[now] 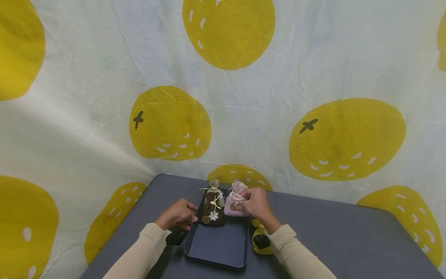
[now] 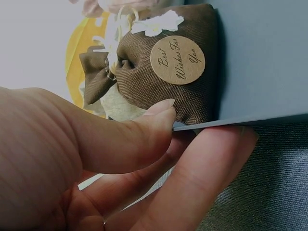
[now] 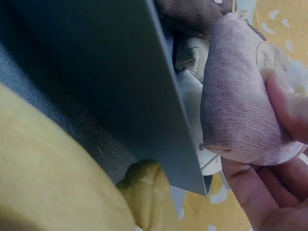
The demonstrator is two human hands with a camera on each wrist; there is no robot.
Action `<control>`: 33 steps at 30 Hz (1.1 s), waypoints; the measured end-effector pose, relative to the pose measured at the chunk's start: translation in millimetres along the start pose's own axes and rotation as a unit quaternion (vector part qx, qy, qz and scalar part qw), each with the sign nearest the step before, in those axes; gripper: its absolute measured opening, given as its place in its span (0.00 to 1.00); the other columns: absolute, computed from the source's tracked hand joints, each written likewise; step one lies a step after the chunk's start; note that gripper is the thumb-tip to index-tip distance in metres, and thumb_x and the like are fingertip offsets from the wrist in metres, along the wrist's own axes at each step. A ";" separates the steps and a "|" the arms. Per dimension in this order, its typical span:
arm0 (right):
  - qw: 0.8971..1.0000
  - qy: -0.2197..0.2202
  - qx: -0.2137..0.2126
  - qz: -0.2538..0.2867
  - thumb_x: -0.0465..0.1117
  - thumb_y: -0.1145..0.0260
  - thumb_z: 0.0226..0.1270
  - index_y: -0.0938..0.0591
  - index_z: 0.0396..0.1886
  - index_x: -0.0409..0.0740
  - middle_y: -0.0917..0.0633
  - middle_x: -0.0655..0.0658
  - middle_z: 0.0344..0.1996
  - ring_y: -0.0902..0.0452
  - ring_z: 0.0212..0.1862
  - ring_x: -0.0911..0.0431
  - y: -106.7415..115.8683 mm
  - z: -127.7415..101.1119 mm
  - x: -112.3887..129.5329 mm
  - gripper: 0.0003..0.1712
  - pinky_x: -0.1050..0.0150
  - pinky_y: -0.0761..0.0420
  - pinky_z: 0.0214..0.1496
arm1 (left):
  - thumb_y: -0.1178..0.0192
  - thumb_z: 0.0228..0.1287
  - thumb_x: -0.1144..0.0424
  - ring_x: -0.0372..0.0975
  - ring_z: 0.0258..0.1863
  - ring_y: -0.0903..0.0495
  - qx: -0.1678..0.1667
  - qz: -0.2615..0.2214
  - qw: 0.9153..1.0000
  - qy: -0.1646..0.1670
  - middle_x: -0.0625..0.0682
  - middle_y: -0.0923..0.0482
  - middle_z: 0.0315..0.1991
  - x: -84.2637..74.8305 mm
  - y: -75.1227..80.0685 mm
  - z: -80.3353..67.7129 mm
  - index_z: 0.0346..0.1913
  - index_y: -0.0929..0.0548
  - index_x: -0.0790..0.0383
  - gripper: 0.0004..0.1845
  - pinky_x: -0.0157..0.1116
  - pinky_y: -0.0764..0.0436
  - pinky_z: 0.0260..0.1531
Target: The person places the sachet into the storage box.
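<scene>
My left hand (image 1: 177, 215) pinches the left rim of a shallow dark grey tray (image 1: 217, 246) between thumb and fingers. In my right hand (image 1: 258, 203) is a pink drawstring pouch (image 3: 236, 96) with a round paper label, held over the tray's far right part. Beside it in the tray lies a brown pouch (image 2: 159, 72) bearing a white flower and a round label reading "Best Wishes For You". A beige pouch (image 1: 214, 185) with a tied neck sits behind the brown one, partly covered by it. Something white (image 3: 192, 96) shows beneath the pink pouch in the right wrist view.
Outside the tray, by its right side, a yellow pouch (image 1: 265, 251) lies on the grey table (image 1: 324, 236), partly hidden by my right wrist and its camera. A white cloth (image 1: 251, 128) printed with yellow fruits hangs behind the table and along its left.
</scene>
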State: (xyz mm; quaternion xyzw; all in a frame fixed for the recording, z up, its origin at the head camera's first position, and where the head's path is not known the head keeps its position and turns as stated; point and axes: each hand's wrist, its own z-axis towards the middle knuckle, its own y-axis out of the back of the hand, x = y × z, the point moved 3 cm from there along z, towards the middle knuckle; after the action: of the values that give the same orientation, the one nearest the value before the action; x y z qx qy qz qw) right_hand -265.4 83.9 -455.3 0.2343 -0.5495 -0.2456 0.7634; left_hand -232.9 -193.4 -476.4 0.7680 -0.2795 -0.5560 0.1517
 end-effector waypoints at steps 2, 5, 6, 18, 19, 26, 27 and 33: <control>1.000 0.004 0.001 -0.013 0.31 0.14 0.35 0.09 0.19 0.47 0.11 0.50 0.21 0.23 0.27 0.60 -1.7 -0.6 -0.6 0.12 0.65 0.23 0.30 | 0.30 0.61 0.77 0.41 0.24 0.15 0.001 0.001 1.000 -0.001 0.57 0.12 0.41 0.1 0.2 0.2 0.59 0.15 0.72 0.22 0.37 0.13 0.21; 1.000 0.013 0.003 -0.024 0.31 0.14 0.34 0.10 0.17 0.49 0.12 0.52 0.19 0.25 0.26 0.61 -4.4 -1.6 -1.4 0.12 0.65 0.25 0.28 | 0.30 0.61 0.77 0.41 0.24 0.15 0.002 -0.001 1.000 0.000 0.57 0.12 0.41 0.4 0.2 0.3 0.59 0.15 0.72 0.22 0.38 0.13 0.21; 0.999 0.019 0.002 -0.030 0.31 0.15 0.34 0.10 0.17 0.50 0.12 0.54 0.19 0.26 0.25 0.61 -5.5 -2.1 -1.6 0.13 0.66 0.26 0.28 | 0.30 0.61 0.77 0.41 0.25 0.15 0.002 -0.002 1.000 0.001 0.57 0.12 0.41 0.6 0.1 0.2 0.60 0.15 0.72 0.22 0.38 0.13 0.21; 0.995 0.052 0.008 -0.081 0.30 0.19 0.31 0.15 0.11 0.51 0.17 0.55 0.12 0.33 0.21 0.61 -12.3 -9.1 1.3 0.14 0.66 0.31 0.23 | 0.31 0.61 0.77 0.41 0.24 0.14 0.004 -0.006 1.000 0.005 0.57 0.12 0.40 0.8 0.3 0.2 0.60 0.15 0.72 0.22 0.37 0.13 0.21; 0.995 0.054 0.011 -0.088 0.30 0.19 0.32 0.15 0.11 0.52 0.18 0.56 0.12 0.33 0.20 0.61 -13.3 -9.6 1.2 0.14 0.65 0.31 0.24 | 0.31 0.61 0.77 0.41 0.24 0.14 0.004 -0.007 1.000 0.006 0.57 0.12 0.40 1.1 0.1 0.1 0.60 0.15 0.72 0.22 0.37 0.13 0.21; 0.991 0.059 0.017 -0.118 0.31 0.19 0.32 0.20 0.09 0.54 0.24 0.58 0.11 0.35 0.20 0.59 -18.2 -11.5 0.6 0.18 0.62 0.33 0.24 | 0.31 0.62 0.77 0.41 0.25 0.15 0.004 -0.008 1.000 0.007 0.58 0.12 0.41 -0.7 0.5 -0.6 0.61 0.16 0.71 0.23 0.37 0.13 0.21; 0.991 0.058 0.017 -0.122 0.31 0.20 0.33 0.21 0.09 0.54 0.26 0.59 0.10 0.36 0.20 0.58 -18.6 -11.4 0.6 0.18 0.62 0.34 0.24 | 0.31 0.62 0.76 0.42 0.25 0.15 0.003 -0.008 1.000 0.007 0.58 0.12 0.41 -1.0 0.8 -0.6 0.61 0.16 0.71 0.23 0.37 0.13 0.21; 0.987 0.052 0.026 -0.148 0.31 0.23 0.37 0.27 0.07 0.54 0.35 0.60 0.10 0.40 0.20 0.58 -21.0 -12.1 1.1 0.21 0.63 0.40 0.24 | 0.31 0.62 0.77 0.42 0.26 0.13 0.002 -0.008 1.000 0.011 0.58 0.12 0.41 -0.9 0.9 -1.0 0.61 0.16 0.71 0.23 0.38 0.12 0.22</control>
State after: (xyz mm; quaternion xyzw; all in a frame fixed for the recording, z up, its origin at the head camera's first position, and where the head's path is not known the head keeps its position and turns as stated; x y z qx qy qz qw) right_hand -256.0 68.2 -471.1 0.3451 -0.4746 -0.3292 0.7398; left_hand -232.4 -193.6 -474.8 0.7764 -0.2732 -0.5482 0.1484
